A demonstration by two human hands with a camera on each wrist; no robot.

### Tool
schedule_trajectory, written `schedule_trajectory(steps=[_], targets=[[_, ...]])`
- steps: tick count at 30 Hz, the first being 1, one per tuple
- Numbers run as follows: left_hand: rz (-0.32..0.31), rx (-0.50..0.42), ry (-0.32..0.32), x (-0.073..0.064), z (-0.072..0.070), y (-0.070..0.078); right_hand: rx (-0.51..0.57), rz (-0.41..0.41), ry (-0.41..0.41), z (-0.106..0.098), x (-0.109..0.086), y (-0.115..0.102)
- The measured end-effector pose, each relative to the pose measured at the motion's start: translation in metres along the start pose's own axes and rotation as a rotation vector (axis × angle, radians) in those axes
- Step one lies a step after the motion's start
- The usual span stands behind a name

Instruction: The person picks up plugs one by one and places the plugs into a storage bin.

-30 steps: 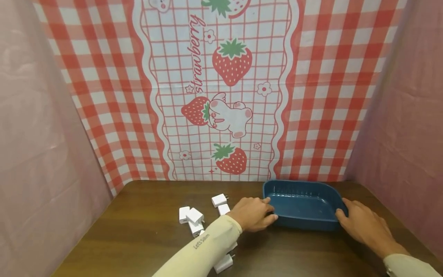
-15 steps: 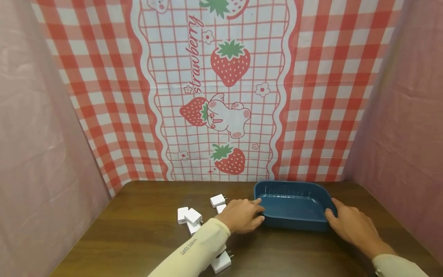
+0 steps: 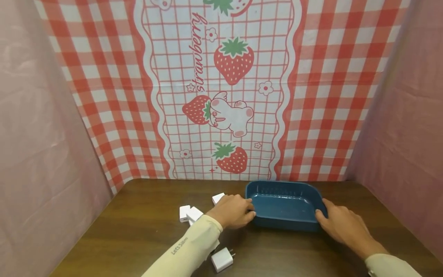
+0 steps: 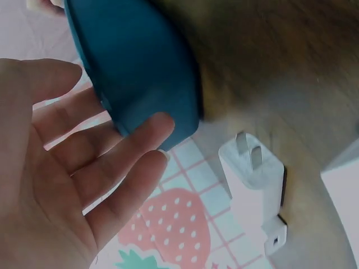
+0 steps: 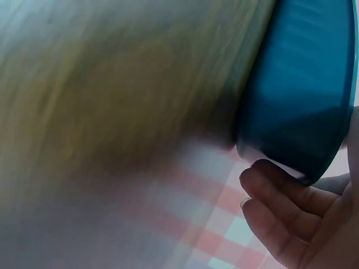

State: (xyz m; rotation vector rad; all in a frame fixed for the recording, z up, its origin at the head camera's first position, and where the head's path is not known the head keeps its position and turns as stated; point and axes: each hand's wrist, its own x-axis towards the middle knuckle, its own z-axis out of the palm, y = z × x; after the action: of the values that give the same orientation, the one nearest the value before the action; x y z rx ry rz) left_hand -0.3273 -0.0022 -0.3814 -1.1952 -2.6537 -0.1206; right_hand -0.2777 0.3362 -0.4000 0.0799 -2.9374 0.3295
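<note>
Gripped the blue tray (image 3: 283, 224) at its left end with the left hand (image 3: 233, 211), at its right end with the right hand (image 3: 346, 224), over the counter (image 3: 294, 257). Likely needed even pressure, level handling and clearance from white chargers (image 3: 222, 259) left of the tray.

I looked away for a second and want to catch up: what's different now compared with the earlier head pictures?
The blue tray has moved to the person's left, closer to the white chargers; the left hand and right hand moved with it. Nothing was newly grasped or let go: both hands still hold the tray's ends. The chargers that show seem to lie where they were.
</note>
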Motion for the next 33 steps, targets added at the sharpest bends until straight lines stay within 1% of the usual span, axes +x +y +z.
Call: schedule_trajectory(steps=[3,6,10,13,17,20,22,27,33], targets=[[-0.011,-0.016,-0.020,-0.004,-0.003,-0.005,0.003,-0.005,0.003,0.001,0.001,-0.005],[-0.028,-0.057,-0.040,-0.009,-0.005,-0.012,0.007,-0.006,0.015,0.002,0.001,-0.008],[-0.057,-0.057,-0.007,-0.018,-0.006,-0.023,0.014,0.001,0.015,0.004,0.002,-0.009],[-0.082,-0.032,0.026,-0.024,-0.003,-0.031,0.019,0.005,0.012,0.005,0.003,-0.007],[-0.099,0.011,0.024,-0.030,0.002,-0.038,0.021,0.009,0.007,0.005,0.002,-0.005],[-0.110,0.057,0.017,-0.035,0.005,-0.042,0.024,0.009,0.003,0.005,0.001,-0.005],[-0.123,0.067,0.011,-0.038,0.006,-0.044,0.028,0.009,0.005,0.005,0.001,-0.005],[-0.155,0.035,-0.006,-0.045,0.006,-0.048,0.030,0.006,0.027,0.005,0.000,-0.008],[-0.179,0.001,0.001,-0.052,0.006,-0.048,0.034,0.008,0.016,0.005,-0.002,-0.010]])
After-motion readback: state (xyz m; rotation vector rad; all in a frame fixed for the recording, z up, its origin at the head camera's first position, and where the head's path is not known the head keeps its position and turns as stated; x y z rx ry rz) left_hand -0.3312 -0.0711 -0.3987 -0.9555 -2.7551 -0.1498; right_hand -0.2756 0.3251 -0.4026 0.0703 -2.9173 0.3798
